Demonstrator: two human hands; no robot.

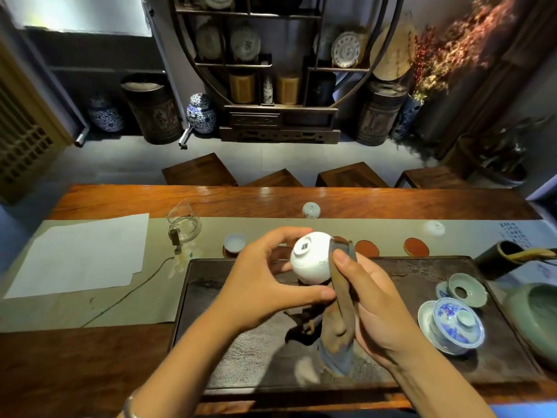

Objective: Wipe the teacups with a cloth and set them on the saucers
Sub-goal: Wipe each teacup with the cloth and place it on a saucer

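My left hand point(265, 276) grips a white teacup point(312, 257) above the dark tea tray point(422, 270), its foot turned toward me. My right hand point(370, 300) pinches a brown-grey cloth point(340, 306) and presses it with the thumb against the cup's right side; the cloth hangs down to the tray. Another teacup point(235, 242) sits on a saucer at the tray's far left. Two bare red-brown saucers point(367, 248) point(416, 246) lie beyond the tray. Two more white cups point(311, 210) point(434, 228) stand upside down farther back.
A blue-and-white lidded gaiwan point(455, 325) on its dish and a green strainer ring point(466, 289) occupy the tray's right end. A glass pitcher point(184, 224) and white paper sheets point(81, 254) lie left. A green basin point(536, 318) and dark tool holder point(497, 257) stand right.
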